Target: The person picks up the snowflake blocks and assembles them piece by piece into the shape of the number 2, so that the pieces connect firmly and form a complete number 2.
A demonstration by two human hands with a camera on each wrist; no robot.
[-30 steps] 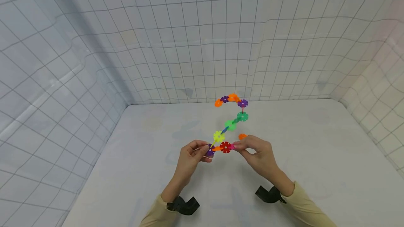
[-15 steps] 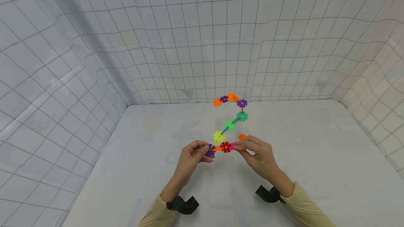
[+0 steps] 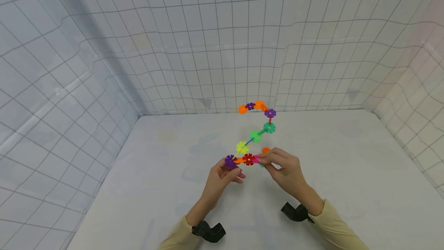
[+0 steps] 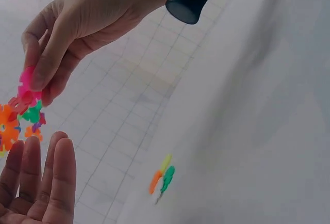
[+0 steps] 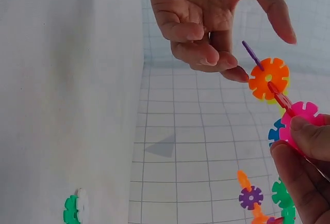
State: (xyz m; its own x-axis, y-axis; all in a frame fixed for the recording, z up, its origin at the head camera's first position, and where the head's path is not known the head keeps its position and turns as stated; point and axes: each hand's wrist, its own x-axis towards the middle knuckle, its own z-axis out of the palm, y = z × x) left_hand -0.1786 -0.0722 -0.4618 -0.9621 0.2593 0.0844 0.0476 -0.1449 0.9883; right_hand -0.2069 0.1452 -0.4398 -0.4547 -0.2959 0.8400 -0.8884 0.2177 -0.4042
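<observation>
A chain of slotted snowflake discs hangs in an S-like curve in the head view, with a yellow disc (image 3: 242,147) and a red disc (image 3: 248,159) low on it. My right hand (image 3: 286,169) pinches the pink disc (image 5: 305,111) between thumb and fingers. My left hand (image 3: 219,180) is at the purple disc (image 3: 230,161), fingers behind it and thumb apart. The right wrist view shows that thumb spread wide and the fingers loosely bent, close to the orange disc (image 5: 269,79). Whether the left fingers touch the chain, I cannot tell.
The white table (image 3: 156,188) meets gridded walls (image 3: 222,49) at the back and sides. A few loose pieces, among them a green disc (image 4: 168,178), lie off to the side in the left wrist view. An orange disc (image 3: 266,150) shows beside the right hand's fingers.
My left hand's thumb has come off the purple disc, and the hand has shifted slightly down and right. The chain's upper part has swung a little to the right. My right hand keeps its pinch.
</observation>
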